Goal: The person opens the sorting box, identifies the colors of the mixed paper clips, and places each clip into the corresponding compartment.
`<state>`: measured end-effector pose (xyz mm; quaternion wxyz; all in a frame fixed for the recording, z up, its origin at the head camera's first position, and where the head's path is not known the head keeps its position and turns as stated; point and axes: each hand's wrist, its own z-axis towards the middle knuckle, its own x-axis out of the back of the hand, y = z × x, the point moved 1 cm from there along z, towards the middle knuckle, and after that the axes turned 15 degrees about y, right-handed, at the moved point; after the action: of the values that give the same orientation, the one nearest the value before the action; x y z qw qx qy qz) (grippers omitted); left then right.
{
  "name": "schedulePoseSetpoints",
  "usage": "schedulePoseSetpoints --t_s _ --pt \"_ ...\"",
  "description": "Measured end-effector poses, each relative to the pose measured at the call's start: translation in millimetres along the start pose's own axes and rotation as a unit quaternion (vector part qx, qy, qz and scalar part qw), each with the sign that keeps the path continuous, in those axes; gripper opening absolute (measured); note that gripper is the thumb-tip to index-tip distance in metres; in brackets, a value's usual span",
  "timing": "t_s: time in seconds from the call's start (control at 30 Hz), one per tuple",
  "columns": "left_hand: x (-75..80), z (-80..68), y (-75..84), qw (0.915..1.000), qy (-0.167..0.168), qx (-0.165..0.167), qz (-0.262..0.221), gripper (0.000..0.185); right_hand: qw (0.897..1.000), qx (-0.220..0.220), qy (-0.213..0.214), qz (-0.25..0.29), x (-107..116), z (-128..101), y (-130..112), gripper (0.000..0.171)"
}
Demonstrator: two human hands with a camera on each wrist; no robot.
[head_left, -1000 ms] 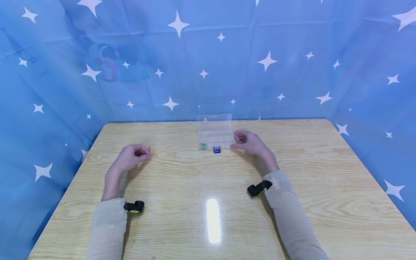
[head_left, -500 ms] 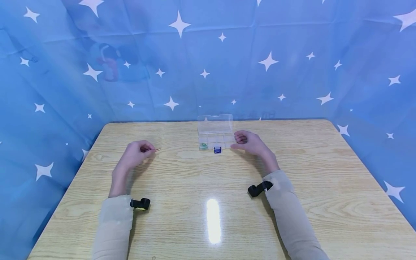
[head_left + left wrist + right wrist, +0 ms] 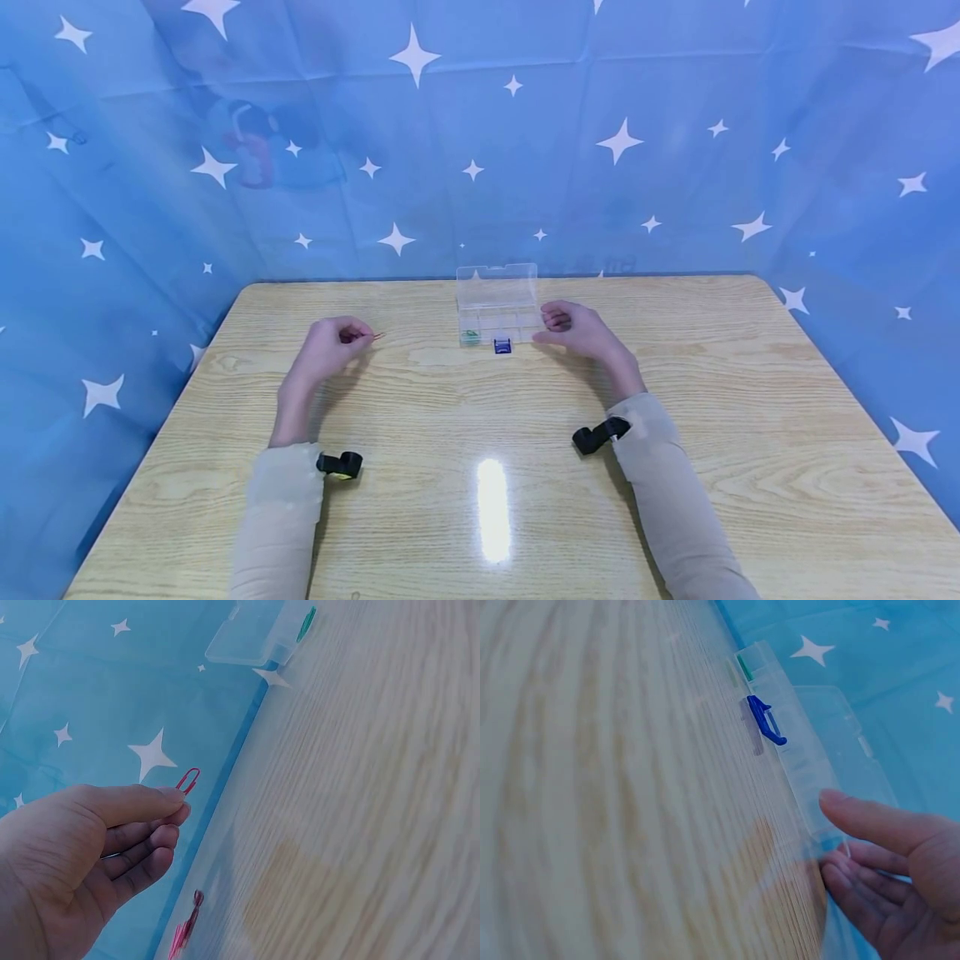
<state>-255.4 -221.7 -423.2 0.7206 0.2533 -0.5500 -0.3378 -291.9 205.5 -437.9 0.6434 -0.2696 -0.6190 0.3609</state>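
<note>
My left hand pinches a red paper clip between thumb and forefinger, its looped end sticking out past the fingertips. To the right stands a clear plastic compartment box with its lid raised at the back. Green paper clips lie in its front left compartment. A blue latch hangs at the middle of the box's front. My right hand holds the box's right end, thumb at the front corner and fingers curled behind the end wall.
Small pink and dark red pieces lie on the table below my left hand in the left wrist view. A blue curtain with white stars rises right behind the wooden table.
My left hand has moved right and slightly away from me with the red paper clip, closer to the box. My right hand and the box stay in place.
</note>
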Motion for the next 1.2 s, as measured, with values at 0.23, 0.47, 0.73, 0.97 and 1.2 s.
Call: schedulePoseSetpoints --t_s 0.23,0.47,0.73,0.97,1.2 --pt "-9.7 4.6 6.8 0.9999 0.002 0.0 -0.016 0.016 1.0 -0.005 0.0 0.002 -1 0 0 0.062" --pt "-19.9 8.2 17.0 0.9996 0.007 -0.006 -0.025 0.013 1.0 -0.001 -0.004 0.0 0 0 -1 0.061" --pt "-31.9 11.9 25.6 0.9991 0.009 -0.012 -0.04 0.012 1.0 0.0 -0.003 0.001 -1 0 -1 0.06" --pt "-41.4 16.3 32.1 0.9984 0.018 -0.022 -0.05 0.012 1.0 0.0 0.001 -0.001 -1 2 1 0.06" --pt "-51.2 19.7 39.5 0.9959 0.04 -0.037 -0.072 0.012 1.0 0.004 0.003 -0.003 -1 2 2 0.06"
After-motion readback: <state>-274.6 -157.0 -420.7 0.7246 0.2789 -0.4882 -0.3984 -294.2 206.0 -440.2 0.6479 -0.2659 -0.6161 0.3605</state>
